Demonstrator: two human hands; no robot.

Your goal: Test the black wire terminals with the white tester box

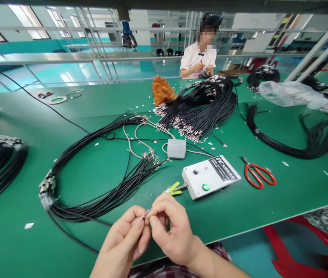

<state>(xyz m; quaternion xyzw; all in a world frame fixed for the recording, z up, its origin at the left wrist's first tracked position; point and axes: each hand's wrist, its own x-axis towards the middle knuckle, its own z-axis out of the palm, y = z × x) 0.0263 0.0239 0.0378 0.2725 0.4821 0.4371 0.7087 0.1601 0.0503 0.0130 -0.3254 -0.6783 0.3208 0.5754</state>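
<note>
At the front edge of the table my left hand (pixel 127 235) is closed, pinching the thin stripped wire end (pixel 143 215) of a cable between thumb and forefinger. My right hand (pixel 171 226) meets it there, its thumb and fingers pinched on the same fine wires. Black cables (pixel 91 204) from a looped bundle run toward my left hand, which hides part of them. Just beyond my hands lies a white control box (pixel 210 177) with a knob and a lit green button. A yellow-green clip (pixel 174 188) sits at its near end, partly behind my right hand.
Red-handled cutters (pixel 258 174) lie right of the box, and a grey block (pixel 176 149) behind it. Large black cable bundles (pixel 204 104) and an orange fluffy duster (pixel 162 90) are farther back. Across the table a person (pixel 200 58) holds cables. Paper scraps dot the green tabletop (pixel 297 185).
</note>
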